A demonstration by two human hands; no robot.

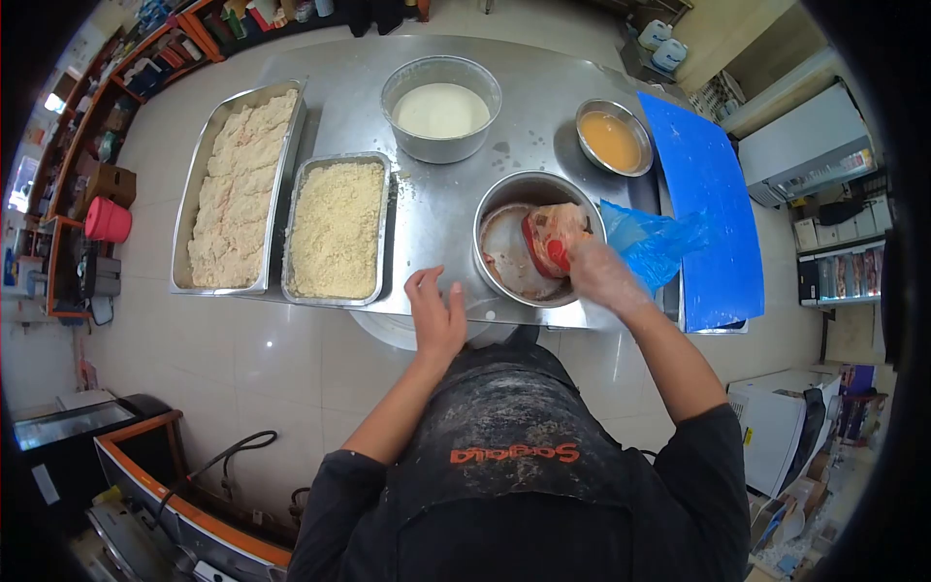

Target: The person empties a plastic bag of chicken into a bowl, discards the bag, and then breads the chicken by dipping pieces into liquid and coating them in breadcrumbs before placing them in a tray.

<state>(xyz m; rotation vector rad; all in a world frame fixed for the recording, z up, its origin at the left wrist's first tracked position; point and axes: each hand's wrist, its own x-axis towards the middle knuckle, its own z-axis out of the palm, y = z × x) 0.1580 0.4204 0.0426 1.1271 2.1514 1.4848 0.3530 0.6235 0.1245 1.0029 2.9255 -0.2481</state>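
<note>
Right of centre in the frame, the right hand (599,272) closes its fingers round a red-lidded plastic tub (553,239), tipped on its side inside the round steel bowl (485,218), apparently so the contents fall within the rim. The left hand (436,315) hovers open and empty just left of the bowl, near the table edge. A blue plastic bag (652,242) lies beside the bowl; the crumb tray (337,229) sits further left on the steel table (436,199).
</note>
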